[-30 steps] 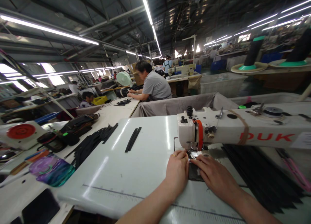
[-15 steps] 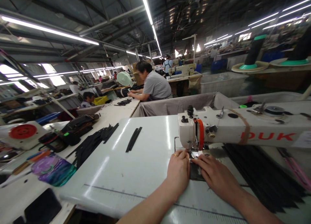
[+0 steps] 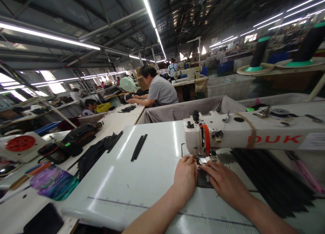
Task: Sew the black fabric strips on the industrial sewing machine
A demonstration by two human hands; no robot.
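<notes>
My left hand [image 3: 186, 177] and my right hand [image 3: 223, 183] lie side by side on a narrow black strip [image 3: 203, 180] under the presser foot [image 3: 202, 160] of a white sewing machine [image 3: 248, 132]. Both hands press the strip flat on the white table [image 3: 142, 173], fingertips close to the needle. The left hand's fingers are curled together with a ring showing; the right hand's fingers are stretched forward along the strip.
A pair of black strips [image 3: 139, 146] lies mid-table; a pile of black strips [image 3: 96, 152] sits at the left edge, another heap [image 3: 274, 180] right of the machine. A coloured plastic box [image 3: 54, 182] and bags [image 3: 76, 137] stand left. A seated person [image 3: 158, 90] works ahead.
Both hands stay on the strip at the needle; only the view has shifted slightly.
</notes>
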